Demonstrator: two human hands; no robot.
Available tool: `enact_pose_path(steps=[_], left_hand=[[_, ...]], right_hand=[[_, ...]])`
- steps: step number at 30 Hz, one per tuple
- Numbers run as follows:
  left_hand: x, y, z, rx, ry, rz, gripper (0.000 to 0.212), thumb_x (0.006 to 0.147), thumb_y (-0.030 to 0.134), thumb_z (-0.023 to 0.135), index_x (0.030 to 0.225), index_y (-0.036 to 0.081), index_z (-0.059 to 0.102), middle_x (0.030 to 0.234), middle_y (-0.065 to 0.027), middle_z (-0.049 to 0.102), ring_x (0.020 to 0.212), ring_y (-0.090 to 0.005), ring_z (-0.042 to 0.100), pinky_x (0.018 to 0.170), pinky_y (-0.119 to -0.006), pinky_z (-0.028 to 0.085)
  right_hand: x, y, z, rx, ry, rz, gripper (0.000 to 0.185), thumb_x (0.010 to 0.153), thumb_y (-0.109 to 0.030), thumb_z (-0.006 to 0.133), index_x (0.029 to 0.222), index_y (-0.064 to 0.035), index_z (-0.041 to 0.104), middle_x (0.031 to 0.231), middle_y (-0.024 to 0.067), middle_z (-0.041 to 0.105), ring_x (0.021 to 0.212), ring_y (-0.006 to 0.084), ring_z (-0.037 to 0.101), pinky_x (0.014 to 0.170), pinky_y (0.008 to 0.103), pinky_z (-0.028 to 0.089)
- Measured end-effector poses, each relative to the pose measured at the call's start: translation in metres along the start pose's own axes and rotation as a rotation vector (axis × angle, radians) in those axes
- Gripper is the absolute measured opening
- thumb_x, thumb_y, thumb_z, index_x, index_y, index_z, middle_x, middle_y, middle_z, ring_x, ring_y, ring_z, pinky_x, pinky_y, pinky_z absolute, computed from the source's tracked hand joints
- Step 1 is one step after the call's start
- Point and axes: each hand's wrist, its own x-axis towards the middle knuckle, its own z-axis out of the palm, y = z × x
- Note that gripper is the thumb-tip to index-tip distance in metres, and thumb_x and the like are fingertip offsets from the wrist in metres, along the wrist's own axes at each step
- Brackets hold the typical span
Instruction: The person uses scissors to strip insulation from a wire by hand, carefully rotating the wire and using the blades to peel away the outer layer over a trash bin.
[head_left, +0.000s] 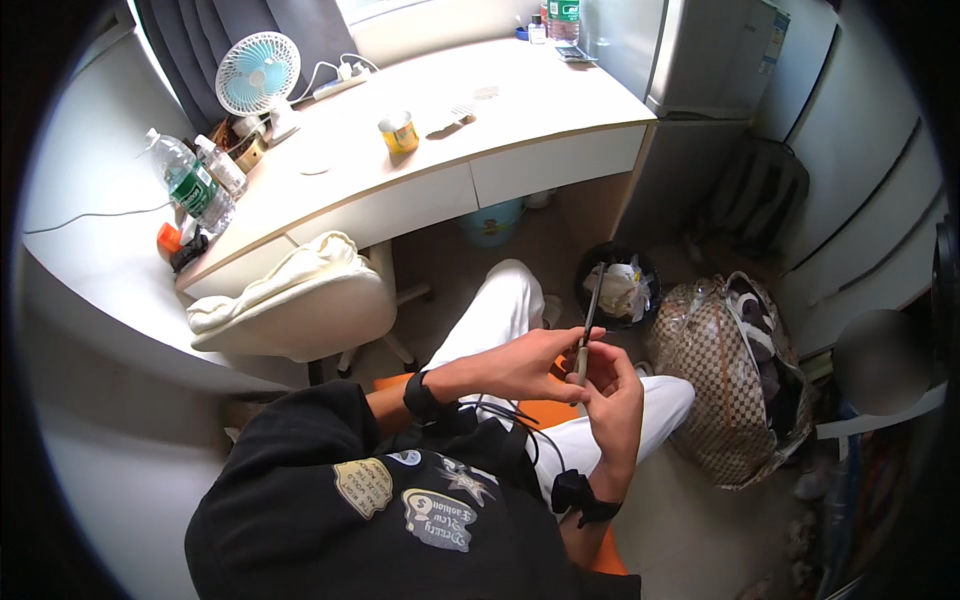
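Both of my hands meet over my lap around a slim tool with a long narrow dark blade or shaft and a pale handle (582, 364); its exact kind is hard to tell. My left hand (525, 365) comes from the left, its fingers and thumb closed on the tool. My right hand (616, 390) grips the handle's lower part from the right, fingers curled. The tool's tip points up and away, over a black waste bin (581, 289) with crumpled paper and plastic in it. Each wrist wears a black strap.
Ahead stands a desk (330, 187) with a yellow tin (398, 133), a small fan (257, 75) and a large plastic bottle (191, 180). A cream chair (300, 315) is at the left. A checkered bag (697, 382) full of cloth items lies at the right, and a backpack (757, 191) behind it.
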Motion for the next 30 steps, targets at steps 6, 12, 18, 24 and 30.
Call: enact_pose_path(steps=[6, 12, 18, 24, 30], left_hand=[[-0.006, 0.013, -0.013, 0.197, -0.064, -0.025, 0.089, 0.084, 0.024, 0.075, 0.150, 0.003, 0.018, 0.121, -0.0195, 0.059, 0.105, -0.0294, 0.064, 0.092, -0.039, 0.053], [0.017, -0.005, -0.100, 0.380, 0.321, 0.203, 0.054, 0.087, 0.020, 0.070, 0.134, 0.005, 0.048, 0.120, -0.0151, 0.059, 0.106, -0.0231, 0.060, 0.085, -0.034, 0.052], [0.061, -0.036, -0.238, 0.893, 0.789, -0.206, 0.049, 0.084, 0.024, 0.061, 0.124, -0.003, 0.053, 0.119, -0.0266, 0.054, 0.117, -0.0394, 0.051, 0.100, -0.042, 0.042], [0.065, -0.100, -0.290, 1.198, 0.799, -0.380, 0.049, 0.088, 0.030, 0.059, 0.126, 0.000, 0.053, 0.125, -0.0271, 0.053, 0.117, -0.0388, 0.051, 0.099, -0.047, 0.042], [0.066, -0.129, -0.284, 1.182, 0.811, -0.125, 0.044, 0.092, 0.030, 0.054, 0.127, 0.003, 0.054, 0.119, -0.0232, 0.059, 0.112, -0.0381, 0.055, 0.096, -0.044, 0.045]], right_hand=[[0.000, 0.009, 0.003, 0.064, 0.003, -0.070, 0.035, 0.086, 0.007, 0.060, 0.119, 0.0023, 0.050, 0.106, 0.0135, 0.065, 0.100, 0.0199, 0.065, 0.089, 0.0311, 0.052], [-0.006, 0.005, 0.003, 0.049, 0.046, -0.066, 0.042, 0.085, 0.006, 0.063, 0.123, 0.0008, 0.049, 0.104, 0.0134, 0.065, 0.098, 0.0184, 0.065, 0.087, 0.0298, 0.053], [-0.008, 0.000, 0.009, 0.039, 0.010, -0.052, 0.045, 0.085, 0.007, 0.062, 0.127, 0.0006, 0.047, 0.105, 0.0148, 0.065, 0.098, 0.0190, 0.065, 0.088, 0.0298, 0.053], [-0.018, 0.003, 0.025, 0.027, -0.006, -0.006, 0.046, 0.086, 0.007, 0.063, 0.128, -0.0002, 0.047, 0.107, 0.0142, 0.065, 0.100, 0.0184, 0.066, 0.090, 0.0293, 0.052], [-0.017, 0.008, 0.022, 0.033, 0.073, -0.079, 0.042, 0.087, 0.005, 0.063, 0.126, 0.0005, 0.048, 0.104, 0.0120, 0.065, 0.099, 0.0167, 0.065, 0.089, 0.0296, 0.052]])
